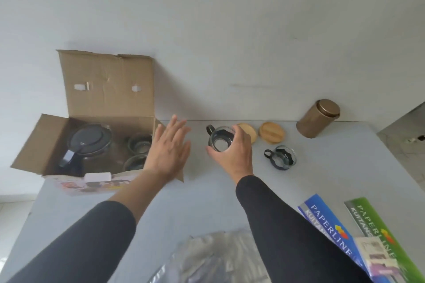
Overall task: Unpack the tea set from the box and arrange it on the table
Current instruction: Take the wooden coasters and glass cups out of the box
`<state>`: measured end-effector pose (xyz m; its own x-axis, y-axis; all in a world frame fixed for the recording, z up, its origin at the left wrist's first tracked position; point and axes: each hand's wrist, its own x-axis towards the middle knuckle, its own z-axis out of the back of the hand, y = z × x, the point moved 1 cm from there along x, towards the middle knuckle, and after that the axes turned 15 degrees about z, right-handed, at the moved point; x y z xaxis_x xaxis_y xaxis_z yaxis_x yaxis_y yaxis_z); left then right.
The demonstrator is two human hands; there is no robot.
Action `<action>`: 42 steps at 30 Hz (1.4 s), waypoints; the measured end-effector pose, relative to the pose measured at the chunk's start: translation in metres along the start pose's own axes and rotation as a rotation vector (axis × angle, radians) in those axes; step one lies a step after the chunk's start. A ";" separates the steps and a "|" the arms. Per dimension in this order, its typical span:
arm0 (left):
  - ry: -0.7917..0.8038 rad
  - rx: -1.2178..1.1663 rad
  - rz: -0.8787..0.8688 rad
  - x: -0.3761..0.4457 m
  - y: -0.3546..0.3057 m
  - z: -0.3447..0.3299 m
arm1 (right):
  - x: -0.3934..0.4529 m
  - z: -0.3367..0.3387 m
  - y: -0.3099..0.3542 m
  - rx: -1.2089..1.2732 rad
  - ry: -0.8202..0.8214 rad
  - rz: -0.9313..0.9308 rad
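Note:
An open cardboard box [108, 89] stands at the table's far left. Inside it lie a glass teapot with a dark lid [88, 142] and two glass cups [139, 142]. My right hand [234, 151] grips a glass cup with a dark handle [218, 139] from above, near the table's back edge. A second glass cup in a dark holder [281, 157] stands on the table to its right. My left hand [170, 147] hovers flat, fingers straight, over the box's right flap and holds nothing.
Two round wooden lids [272, 132] and a bronze canister [318, 118] sit along the back edge of the grey table [207, 195]. Blue and green receipt books [328, 227] lie at the front right. Crumpled clear plastic [216, 257] lies at the front centre.

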<state>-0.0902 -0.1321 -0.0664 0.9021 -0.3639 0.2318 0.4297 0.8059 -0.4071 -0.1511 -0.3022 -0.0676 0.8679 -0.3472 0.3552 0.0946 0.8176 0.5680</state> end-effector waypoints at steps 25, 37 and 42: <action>0.767 0.313 0.421 -0.045 -0.067 -0.128 | -0.014 0.000 -0.140 -0.026 0.180 -0.100; 0.111 0.010 0.088 -0.021 -0.037 -0.048 | 0.022 0.002 -0.059 -0.154 -0.126 0.389; -0.133 0.061 -0.005 -0.004 0.019 0.025 | 0.041 -0.029 0.042 -0.072 -0.055 0.602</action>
<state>-0.0865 -0.1039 -0.0525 0.8849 -0.3064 0.3509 0.4279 0.8325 -0.3520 -0.0977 -0.2688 -0.0508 0.7530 0.1643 0.6372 -0.3707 0.9060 0.2044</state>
